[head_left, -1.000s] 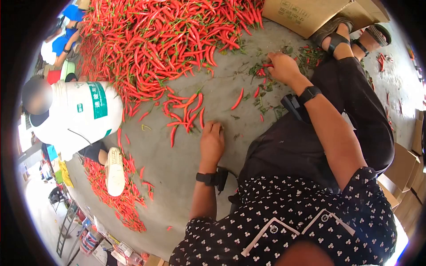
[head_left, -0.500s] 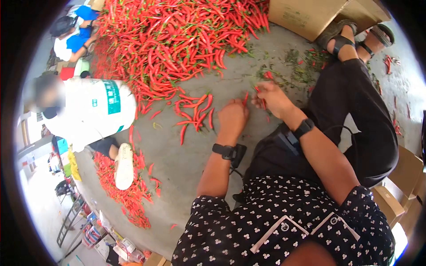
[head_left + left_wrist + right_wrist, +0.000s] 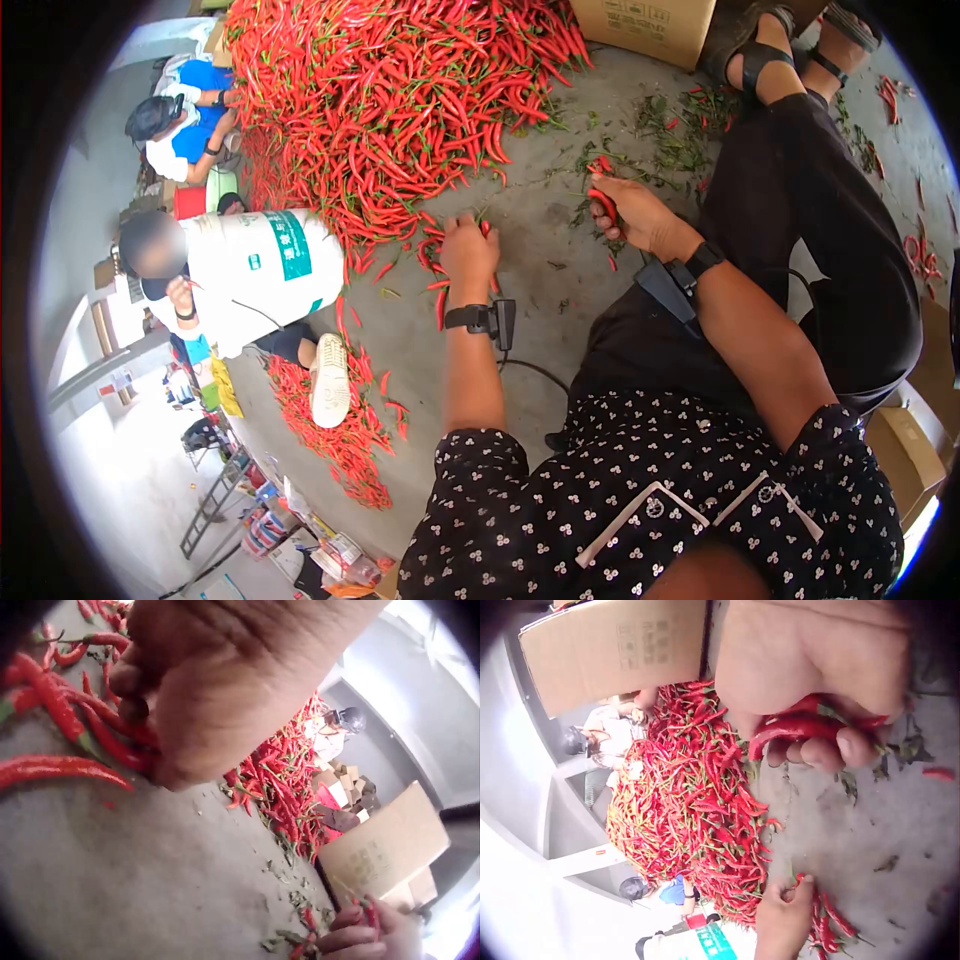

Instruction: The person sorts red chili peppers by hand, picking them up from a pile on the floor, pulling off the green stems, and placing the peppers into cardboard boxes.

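Observation:
My right hand (image 3: 645,215) is curled round red chilies (image 3: 603,203) above the floor litter. The right wrist view shows several fingers of this hand (image 3: 817,667) bent under a curved chili (image 3: 799,729). On the floor at the small group of chilies is my left hand (image 3: 468,255), a chili with a green stem (image 3: 486,228) at its fingertips. Thumb and finger of the left hand (image 3: 784,919) pinch that chili in the right wrist view. Its palm (image 3: 217,697) hides part of the chilies (image 3: 52,705) in the left wrist view.
A large chili pile (image 3: 380,100) lies ahead, a cardboard box (image 3: 650,28) to its right. Green leaf scraps (image 3: 670,140) are scattered by my sandalled feet. At left a person in white (image 3: 250,260) sits beside a smaller chili heap (image 3: 340,440); another person (image 3: 190,130) is farther back.
The left hand has moved left, away from the right hand, to the small chili group. The right hand holds chilies higher off the scraps, where one second ago it was down among them.

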`<state>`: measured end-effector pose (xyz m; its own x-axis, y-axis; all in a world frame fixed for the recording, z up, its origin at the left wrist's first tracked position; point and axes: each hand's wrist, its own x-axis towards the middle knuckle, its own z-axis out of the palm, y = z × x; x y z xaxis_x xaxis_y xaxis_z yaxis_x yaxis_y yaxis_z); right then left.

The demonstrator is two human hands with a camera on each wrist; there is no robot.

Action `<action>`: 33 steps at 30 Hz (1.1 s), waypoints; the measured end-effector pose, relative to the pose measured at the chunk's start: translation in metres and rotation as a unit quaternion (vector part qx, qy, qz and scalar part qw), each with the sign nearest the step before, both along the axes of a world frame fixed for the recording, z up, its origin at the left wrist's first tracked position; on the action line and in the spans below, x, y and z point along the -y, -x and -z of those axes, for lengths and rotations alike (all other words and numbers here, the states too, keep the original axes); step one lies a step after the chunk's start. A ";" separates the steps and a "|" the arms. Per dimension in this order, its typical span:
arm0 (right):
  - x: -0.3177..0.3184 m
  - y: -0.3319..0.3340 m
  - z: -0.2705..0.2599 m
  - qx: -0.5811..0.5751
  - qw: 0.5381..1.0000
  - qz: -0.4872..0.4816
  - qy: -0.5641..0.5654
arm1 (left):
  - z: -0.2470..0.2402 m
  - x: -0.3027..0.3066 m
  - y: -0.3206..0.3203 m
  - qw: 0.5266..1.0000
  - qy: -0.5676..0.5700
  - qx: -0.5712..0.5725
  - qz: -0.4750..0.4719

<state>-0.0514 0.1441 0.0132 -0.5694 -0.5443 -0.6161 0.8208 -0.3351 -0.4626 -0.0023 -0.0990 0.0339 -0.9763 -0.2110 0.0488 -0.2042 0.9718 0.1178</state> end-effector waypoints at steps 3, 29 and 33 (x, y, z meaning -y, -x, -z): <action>0.002 0.000 -0.002 0.003 1.000 -0.018 -0.008 | 0.012 0.014 0.000 0.996 0.016 0.083 -0.003; -0.005 -0.010 -0.009 -0.101 0.972 -0.200 0.075 | -0.051 -0.043 0.004 0.545 -0.815 0.054 -0.191; -0.006 -0.006 -0.016 -0.051 0.987 -0.137 0.065 | -0.050 -0.005 -0.018 0.691 -0.683 -0.122 -0.202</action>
